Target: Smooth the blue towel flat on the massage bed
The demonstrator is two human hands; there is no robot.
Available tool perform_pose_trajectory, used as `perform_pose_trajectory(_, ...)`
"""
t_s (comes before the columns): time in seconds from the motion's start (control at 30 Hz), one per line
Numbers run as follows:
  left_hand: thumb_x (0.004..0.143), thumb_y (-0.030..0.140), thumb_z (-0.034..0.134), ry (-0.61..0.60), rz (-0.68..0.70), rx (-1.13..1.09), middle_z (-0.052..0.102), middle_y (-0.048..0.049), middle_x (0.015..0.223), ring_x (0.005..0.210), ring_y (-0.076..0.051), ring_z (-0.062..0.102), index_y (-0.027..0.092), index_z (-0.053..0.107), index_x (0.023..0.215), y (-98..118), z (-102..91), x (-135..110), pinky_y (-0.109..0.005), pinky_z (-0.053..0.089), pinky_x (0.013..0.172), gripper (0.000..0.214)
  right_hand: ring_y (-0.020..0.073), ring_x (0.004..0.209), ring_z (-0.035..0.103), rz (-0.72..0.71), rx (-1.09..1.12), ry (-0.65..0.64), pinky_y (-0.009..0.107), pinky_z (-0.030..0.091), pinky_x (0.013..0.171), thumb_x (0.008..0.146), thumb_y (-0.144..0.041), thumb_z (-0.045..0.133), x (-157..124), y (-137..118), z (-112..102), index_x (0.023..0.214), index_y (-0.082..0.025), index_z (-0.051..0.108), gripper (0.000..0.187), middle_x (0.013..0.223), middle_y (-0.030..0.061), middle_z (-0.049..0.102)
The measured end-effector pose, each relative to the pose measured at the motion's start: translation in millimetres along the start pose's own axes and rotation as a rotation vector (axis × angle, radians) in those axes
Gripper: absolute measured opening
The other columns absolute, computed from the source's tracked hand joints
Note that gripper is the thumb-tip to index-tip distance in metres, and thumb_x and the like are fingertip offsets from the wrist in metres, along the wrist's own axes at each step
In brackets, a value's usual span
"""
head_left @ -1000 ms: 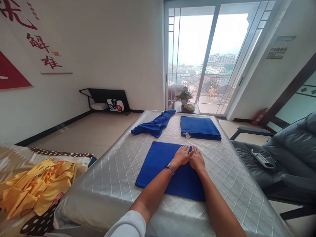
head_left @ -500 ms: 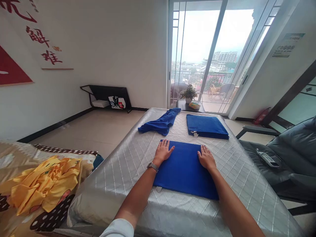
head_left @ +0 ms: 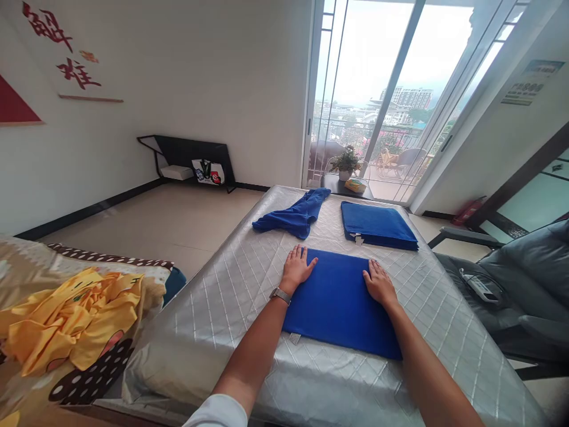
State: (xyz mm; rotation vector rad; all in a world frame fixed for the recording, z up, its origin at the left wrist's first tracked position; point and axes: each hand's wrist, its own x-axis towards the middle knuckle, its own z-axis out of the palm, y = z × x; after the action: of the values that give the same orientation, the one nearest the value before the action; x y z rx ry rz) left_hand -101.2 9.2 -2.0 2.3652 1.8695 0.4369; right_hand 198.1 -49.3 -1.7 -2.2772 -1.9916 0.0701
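Moved apart since a second ago: left hand (head_left: 299, 268) and right hand (head_left: 379, 283), previously side by side. Blue plush towels, three: flat towel (head_left: 340, 302), rectangular, central on the silver diamond-quilted mattress (head_left: 222, 308); folded towel (head_left: 377, 224) beyond; crumpled towel (head_left: 296, 213). Both hands palm-down, fingers loosely spread, pressing the flat towel's left and right edges.

Big red Chinese characters stand on the white wall banner (head_left: 66, 59) to my left; the upper one looks like 解, the lower I can't make out. The print on the right-wall notice (head_left: 527, 83) and on the blue towel (head_left: 338, 302)'s white tag (head_left: 294, 338) is too small to read.
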Motion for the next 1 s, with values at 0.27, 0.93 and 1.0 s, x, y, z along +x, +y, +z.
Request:
perform_pose_trajectory(0.27,0.099,0.065,0.018,0.014,-0.042,-0.003,0.028,-0.0170,0.161,0.150,-0.031,0.023,0.006,0.033,0.154,-0.1,0.6,-0.7,-0.043,0.019,0.122,0.082,0.0209,0.151,0.018,-0.016,-0.015,0.005,0.035,0.013,0.123,0.100,-0.044,0.016,2.6,5.4,5.1,0.156,-0.005,0.025,0.069,0.164,0.0114,0.023)
perform_pose_trajectory(0.93,0.102,0.059,0.023,0.058,-0.066,0.170,0.034,-0.0195,0.158,0.148,-0.029,0.028,0.002,0.036,0.151,-4.5,-11.2,-3.5,-0.042,0.021,0.122,0.076,0.0231,0.151,0.019,-0.043,0.063,0.014,0.037,0.014,0.123,0.102,-0.039,0.022,-3.2,-3.4,-3.7,0.156,-0.002,0.025,0.065,0.163,0.0142,0.023)
perform_pose_trajectory(1.0,0.103,0.056,0.023,0.107,-0.045,0.158,0.037,-0.0188,0.156,0.147,-0.029,0.030,0.004,0.039,0.149,8.5,-16.1,-5.9,-0.043,0.024,0.121,0.072,0.0224,0.151,0.019,-0.065,0.094,0.057,0.037,0.015,0.122,0.102,-0.037,0.022,-3.7,-4.5,-8.7,0.155,-0.002,0.026,0.063,0.163,0.0138,0.024)
